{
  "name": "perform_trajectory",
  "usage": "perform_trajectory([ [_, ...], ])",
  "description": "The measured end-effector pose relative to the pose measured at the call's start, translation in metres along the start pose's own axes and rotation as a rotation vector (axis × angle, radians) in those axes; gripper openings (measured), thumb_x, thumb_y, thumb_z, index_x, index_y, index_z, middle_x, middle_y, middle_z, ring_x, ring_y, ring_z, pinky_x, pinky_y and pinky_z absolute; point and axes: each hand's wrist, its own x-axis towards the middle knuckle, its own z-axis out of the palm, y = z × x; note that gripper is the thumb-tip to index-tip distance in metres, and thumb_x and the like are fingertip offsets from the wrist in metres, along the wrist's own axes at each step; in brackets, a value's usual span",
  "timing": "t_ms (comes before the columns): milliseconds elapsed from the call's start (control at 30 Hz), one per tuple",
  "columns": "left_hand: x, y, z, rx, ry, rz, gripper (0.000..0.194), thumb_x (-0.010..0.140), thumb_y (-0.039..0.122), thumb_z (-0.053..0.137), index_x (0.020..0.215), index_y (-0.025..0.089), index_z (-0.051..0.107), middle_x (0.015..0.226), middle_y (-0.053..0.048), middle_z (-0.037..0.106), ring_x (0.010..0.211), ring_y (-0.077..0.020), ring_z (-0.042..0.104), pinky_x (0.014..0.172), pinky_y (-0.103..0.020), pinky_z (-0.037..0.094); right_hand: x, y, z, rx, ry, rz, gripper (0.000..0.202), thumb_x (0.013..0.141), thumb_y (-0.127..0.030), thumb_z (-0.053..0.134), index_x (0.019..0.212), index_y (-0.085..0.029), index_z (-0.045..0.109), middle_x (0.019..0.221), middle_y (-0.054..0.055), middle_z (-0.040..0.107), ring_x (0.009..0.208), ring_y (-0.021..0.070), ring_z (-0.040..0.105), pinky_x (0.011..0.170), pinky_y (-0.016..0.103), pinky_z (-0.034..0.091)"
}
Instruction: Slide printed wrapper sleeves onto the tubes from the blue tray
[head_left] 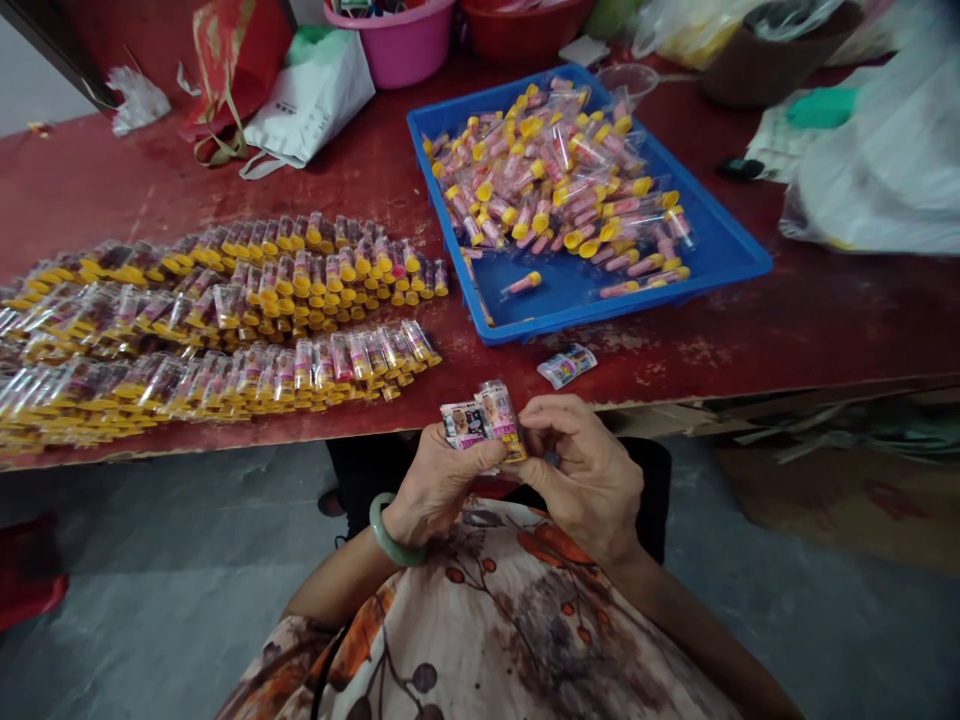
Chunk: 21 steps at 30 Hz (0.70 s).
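Tube (499,412), labels (461,422) pinched, L fingers (481,458); R fingers (553,416) curled, grip unclear; pkt (567,367), tray (559,288) beyond.

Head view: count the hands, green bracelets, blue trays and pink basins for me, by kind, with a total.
Hands: 2, left hand and right hand
Green bracelet: 1
Blue tray: 1
Pink basin: 1
Total: 5

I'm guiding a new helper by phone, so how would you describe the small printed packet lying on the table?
Find the blue tray on the red table. Between its near edge and the right hand lies the small printed packet. Unlike the stacked tubes to its left, it lies alone and shows no yellow cap.
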Motion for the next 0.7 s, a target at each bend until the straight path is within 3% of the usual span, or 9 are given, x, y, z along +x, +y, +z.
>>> perform_trajectory([
  [267,0.002,0.003,0.001,-0.011,0.028,-0.035,0.038,0.048,0.033,0.092,0.073,0.012,0.072,0.069,-0.003,0.069,0.060,-0.0126,0.060,0.062,-0.025,0.049,-0.003,-0.004,-0.004,-0.074,0.009,-0.150,0.030,0.074,-0.007,0.068,0.100,-0.021,0.064,0.096,0.005,0.060,0.071,0.0146,0.056,0.061,0.031,0.048],
  [467,0.001,-0.003,-0.002,-0.028,-0.005,-0.010,0.033,0.053,0.032,0.090,0.075,0.013,0.073,0.072,-0.002,0.069,0.063,-0.0125,0.060,0.066,-0.026,0.048,-0.003,-0.007,0.001,-0.170,0.084,-0.349,0.037,0.076,0.001,0.061,0.105,-0.021,0.068,0.093,0.006,0.063,0.077,0.0173,0.063,0.062,0.030,0.053],
  [700,-0.001,-0.006,-0.004,-0.053,-0.032,0.018,0.037,0.056,0.032,0.089,0.082,0.012,0.072,0.074,-0.002,0.067,0.066,-0.0113,0.057,0.069,-0.026,0.046,-0.004,-0.011,0.010,-0.251,0.116,-0.381,0.031,0.076,0.004,0.063,0.094,-0.021,0.070,0.088,0.004,0.064,0.076,0.0170,0.063,0.059,0.028,0.052],
])
